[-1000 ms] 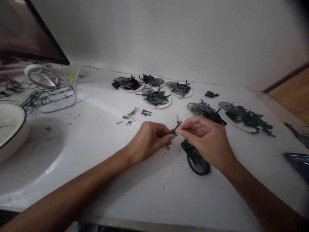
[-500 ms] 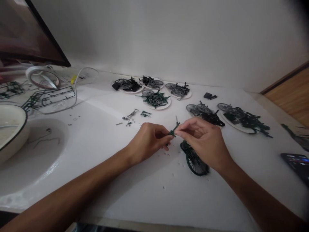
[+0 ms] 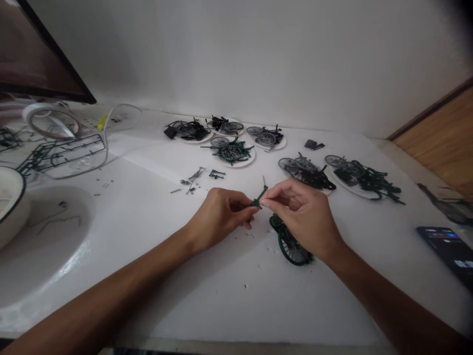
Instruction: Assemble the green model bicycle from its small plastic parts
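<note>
Over the middle of the white table, my left hand (image 3: 225, 212) pinches a small dark green part (image 3: 257, 201) between thumb and fingertips. My right hand (image 3: 301, 209) is closed on the same part from the right, its fingertips almost meeting the left ones. A thin pale rod (image 3: 264, 181) sticks up from the part's upper end. Below my right hand, a green wheel assembly (image 3: 293, 246) lies on the table, partly covered by the hand. Small green pieces (image 3: 217, 174) and grey pieces (image 3: 194, 175) lie beyond my left hand.
Several white plates with model bicycle parts stand at the back, one holding green parts (image 3: 232, 151). At left are a white bowl (image 3: 15, 212), a tape roll (image 3: 51, 121), green part frames (image 3: 76, 149) and a monitor (image 3: 40, 49). A phone (image 3: 445, 246) lies at right.
The whole view has shifted a little, so the table's things appear further left and more of the phone shows. Both hands keep nearly the same hold on the green part.
</note>
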A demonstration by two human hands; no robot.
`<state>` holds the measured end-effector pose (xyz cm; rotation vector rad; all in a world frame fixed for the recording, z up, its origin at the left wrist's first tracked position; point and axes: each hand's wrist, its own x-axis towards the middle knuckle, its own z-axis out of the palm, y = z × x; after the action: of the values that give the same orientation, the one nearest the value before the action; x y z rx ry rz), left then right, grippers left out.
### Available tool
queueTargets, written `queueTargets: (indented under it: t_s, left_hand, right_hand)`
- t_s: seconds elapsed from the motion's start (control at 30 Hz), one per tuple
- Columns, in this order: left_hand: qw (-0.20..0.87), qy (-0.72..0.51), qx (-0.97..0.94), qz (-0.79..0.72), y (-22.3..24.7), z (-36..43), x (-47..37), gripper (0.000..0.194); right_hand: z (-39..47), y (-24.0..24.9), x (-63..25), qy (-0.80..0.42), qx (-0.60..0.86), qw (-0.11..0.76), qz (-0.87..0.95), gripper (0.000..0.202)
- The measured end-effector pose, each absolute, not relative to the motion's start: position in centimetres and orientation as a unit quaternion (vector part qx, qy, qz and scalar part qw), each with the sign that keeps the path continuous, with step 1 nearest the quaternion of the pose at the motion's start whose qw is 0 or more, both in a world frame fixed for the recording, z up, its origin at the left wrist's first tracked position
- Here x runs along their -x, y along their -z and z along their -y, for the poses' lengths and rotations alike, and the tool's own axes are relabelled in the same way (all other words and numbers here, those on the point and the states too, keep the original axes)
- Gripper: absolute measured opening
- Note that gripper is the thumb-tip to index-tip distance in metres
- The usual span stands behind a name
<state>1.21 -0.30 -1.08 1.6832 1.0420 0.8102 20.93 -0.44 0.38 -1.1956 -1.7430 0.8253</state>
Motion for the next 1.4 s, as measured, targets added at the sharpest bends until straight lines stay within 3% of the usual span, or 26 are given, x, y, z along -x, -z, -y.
queueTargets:
  t_s: [0.4, 0.6, 0.77, 0.87, 1.2, 1.4]
  left_hand:
    - [0.53, -0.333, -0.675, -0.391, 1.6, -0.3, -1.2, 0.024]
    - [0.497, -0.366, -0.682, -0.392, 2.0, -1.5, -0.9, 0.027]
    - [0.423, -0.397, -0.693, -0.429, 2.3, -2.3, -0.4, 0.023]
    - [0.403, -0.403, -0.692, -0.443, 2.2, -2.6, -0.2, 0.023]
    - [0.382, -0.413, -0.686, -0.461, 2.5, -2.6, -0.3, 0.026]
    - [0.303, -0.45, -0.707, -0.454, 2.6, -2.6, -0.4, 0.022]
  right_hand:
    - [0.3, -0.7, -21.2, -0.301, 0.503, 0.38, 0.716, 0.008]
    - [-1.5, -3.8, -23.3, -0.139, 0.569, 0.327, 0.742, 0.017]
    - [-5.0, -4.2, -22.5, -0.075, 0.574, 0.048, 0.814, 0.029]
    - [-6.2, -2.9, -21.2, -0.047, 0.595, -0.002, 0.803, 0.024]
    - [-5.5, -1.9, -20.7, -0.047, 0.611, 0.01, 0.79, 0.011]
    - [-5.4, -2.2, -21.1, -0.111, 0.594, 0.084, 0.792, 0.008]
